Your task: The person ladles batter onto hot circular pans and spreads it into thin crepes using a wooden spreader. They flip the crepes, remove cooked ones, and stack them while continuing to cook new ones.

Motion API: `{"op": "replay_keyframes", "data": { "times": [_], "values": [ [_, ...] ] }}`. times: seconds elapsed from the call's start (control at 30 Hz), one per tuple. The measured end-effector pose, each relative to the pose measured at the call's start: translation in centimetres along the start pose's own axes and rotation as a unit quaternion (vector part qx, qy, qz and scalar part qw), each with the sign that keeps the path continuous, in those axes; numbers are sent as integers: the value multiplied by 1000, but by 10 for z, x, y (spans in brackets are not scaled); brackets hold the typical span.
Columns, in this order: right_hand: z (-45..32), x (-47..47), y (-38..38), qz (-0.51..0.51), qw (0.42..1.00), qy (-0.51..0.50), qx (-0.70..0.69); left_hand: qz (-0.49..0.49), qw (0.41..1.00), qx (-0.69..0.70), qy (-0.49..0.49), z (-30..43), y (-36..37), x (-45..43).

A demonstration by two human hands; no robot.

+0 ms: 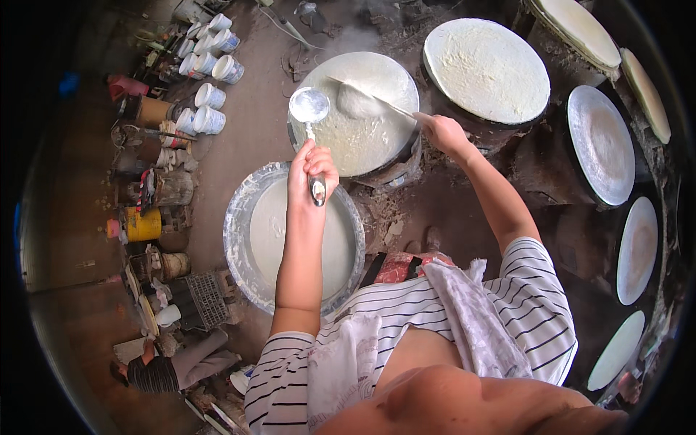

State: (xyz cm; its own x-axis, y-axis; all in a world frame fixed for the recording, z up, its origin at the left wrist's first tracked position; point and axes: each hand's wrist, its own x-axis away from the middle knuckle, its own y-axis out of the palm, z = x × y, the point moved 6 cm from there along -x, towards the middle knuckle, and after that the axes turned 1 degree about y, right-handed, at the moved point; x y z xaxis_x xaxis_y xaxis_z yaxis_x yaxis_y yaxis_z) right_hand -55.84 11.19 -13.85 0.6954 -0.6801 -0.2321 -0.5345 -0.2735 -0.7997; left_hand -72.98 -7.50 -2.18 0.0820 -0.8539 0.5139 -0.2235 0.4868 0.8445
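Note:
My left hand [312, 168] grips the handle of a metal ladle [309, 105], its round bowl held over the left edge of a large round griddle [370, 141]. A pale, wet batter layer coats that griddle, and steam rises behind it. In my right hand [443, 133] is the end of a long thin spatula [389, 104], which lies across the griddle beside a rounded mound of batter [359, 101]. Below my left hand stands a wide tub [239, 228] of pale liquid batter, partly hidden by my left forearm.
At right stand a batter-coated griddle [486, 70] and several bare metal griddles [601, 144]. Several white buckets [209, 119] line the floor at left, near a yellow container [144, 224] and a plastic crate [206, 302]. Another person [163, 372] is at the lower left.

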Motion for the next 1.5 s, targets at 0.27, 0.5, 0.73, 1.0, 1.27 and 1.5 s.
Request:
{"op": "replay_keyframes", "data": {
  "times": [0.27,0.5,0.73,1.0,1.27,1.5],
  "values": [
    [-1,112,24,58,929,276,-241,-24,990,-127,64,10,-3,-48],
    [-97,106,69,98,954,158,-233,-45,994,-16,96,-43,-73,-62],
    [-36,46,32,35,952,211,-219,-222,939,252,-74,-22,5,51],
    [-15,41,54,-40,951,201,-229,-209,967,118,-90,-11,77,51],
    [-30,298,-51,-31,831,330,-447,-325,863,-44,-385,-222,96,89],
    [133,440,-259,517,615,450,-389,-92,743,16,-662,-505,58,-47]
  ]
}}
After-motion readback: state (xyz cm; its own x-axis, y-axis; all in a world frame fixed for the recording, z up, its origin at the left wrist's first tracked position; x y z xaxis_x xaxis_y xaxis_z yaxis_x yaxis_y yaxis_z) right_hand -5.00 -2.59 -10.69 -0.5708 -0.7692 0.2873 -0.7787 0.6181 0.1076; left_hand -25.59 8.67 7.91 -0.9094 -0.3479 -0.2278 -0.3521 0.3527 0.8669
